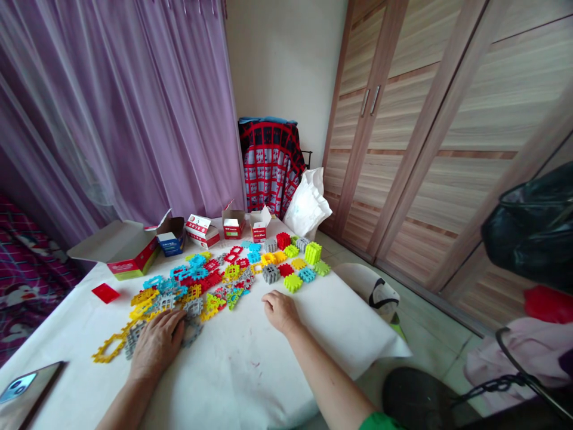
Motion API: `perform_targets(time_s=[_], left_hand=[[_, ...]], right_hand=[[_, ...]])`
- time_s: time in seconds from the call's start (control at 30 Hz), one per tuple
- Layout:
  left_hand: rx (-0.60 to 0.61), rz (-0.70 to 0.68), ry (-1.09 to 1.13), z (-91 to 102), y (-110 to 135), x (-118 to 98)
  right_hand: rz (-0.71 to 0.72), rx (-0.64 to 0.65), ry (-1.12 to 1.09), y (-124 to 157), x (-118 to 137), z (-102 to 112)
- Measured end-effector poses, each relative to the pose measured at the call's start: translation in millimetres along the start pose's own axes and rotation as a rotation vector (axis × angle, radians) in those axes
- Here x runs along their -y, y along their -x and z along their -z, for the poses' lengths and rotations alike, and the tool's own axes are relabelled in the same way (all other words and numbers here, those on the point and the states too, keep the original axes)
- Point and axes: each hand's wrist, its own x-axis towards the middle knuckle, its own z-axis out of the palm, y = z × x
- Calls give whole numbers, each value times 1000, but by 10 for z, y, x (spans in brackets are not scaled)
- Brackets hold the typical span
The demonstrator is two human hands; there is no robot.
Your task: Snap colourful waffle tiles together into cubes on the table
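Head view: L hand [156,345] on near-left end of the plastic toy blocks [210,280], grip spread flat over grey & yellow ones, no clear pinch. R hand [280,312] on white tabletop [264,382] just right of the pile, grip loosely curled, nothing held. Cardboard boxes [128,249] at far edge.

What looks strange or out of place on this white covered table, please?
One flat red square piece lies alone at the far left, apart from the pile of colourful plastic building pieces, and it looks solid, unlike the lattice shapes there. Also, the white sheet hangs out at its right corner over the tiled floor.
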Motion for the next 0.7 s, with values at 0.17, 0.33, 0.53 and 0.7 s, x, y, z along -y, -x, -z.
perform_targets(time_s=[0.17, 0.33, 0.53, 0.7], left_hand=[[6, -17, 12, 26, -14, -9], [-7, -1, 2, 42, -14, -19], [-32, -36, -36, 17, -3, 19], [-40, -87, -80, -35, 9, 76]], right_hand=[[2, 7, 8, -5, 4, -3], [-8, 11, -1, 7, 20, 14], [-1, 14, -50, -9, 6, 40], [0, 6, -123, 36, 14, 28]])
